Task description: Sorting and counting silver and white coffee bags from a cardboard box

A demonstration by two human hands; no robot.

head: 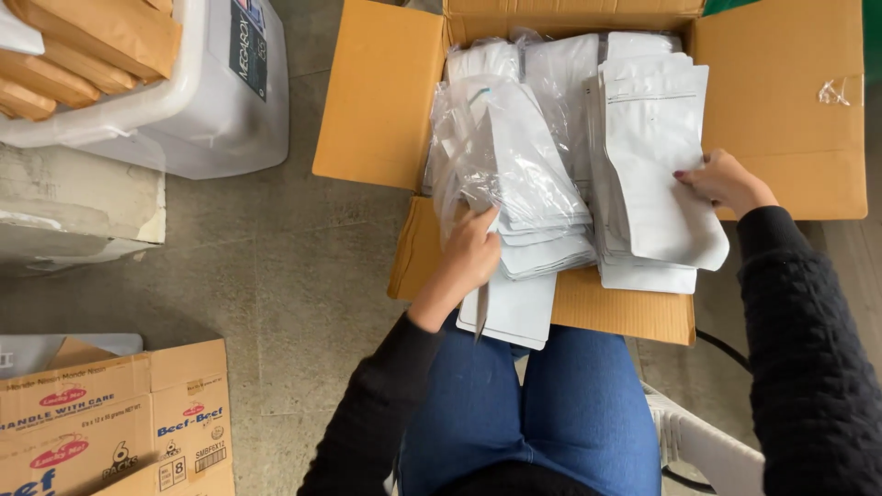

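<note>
Looking straight down over a pair of blue-jeaned knees, and there's an open cardboard box (772, 110) on the concrete floor (276, 266), flaps folded out on every side, packed with white pouches. The left hand (469, 257) is down at the near flap, fingers curled around the bottom of a clear-wrapped bundle of white pouches (514, 165), which leans out of the box toward the person. Beneath it a few loose white pouches (514, 308) spill over the box's front flap and hang above the lap. Over on the other side, the right hand (726, 184) is closed on the edge of a stack of unwrapped white pouches (657, 165), thumb on the top one, fingers tucked behind; that stack stands just beside the wrapped bundle, its lower end resting on the front flap. Both sleeves are black knit.

Away from the action: top left, a white plastic tub (230, 101) carries brown paper envelopes (83, 46), sitting just above a pale block on the floor. Bottom left, a printed cardboard carton (119, 422) lies well apart from the box. Bottom right, a piece of a white plastic seat (707, 450) shows under the legs, with a black cable running near it.
</note>
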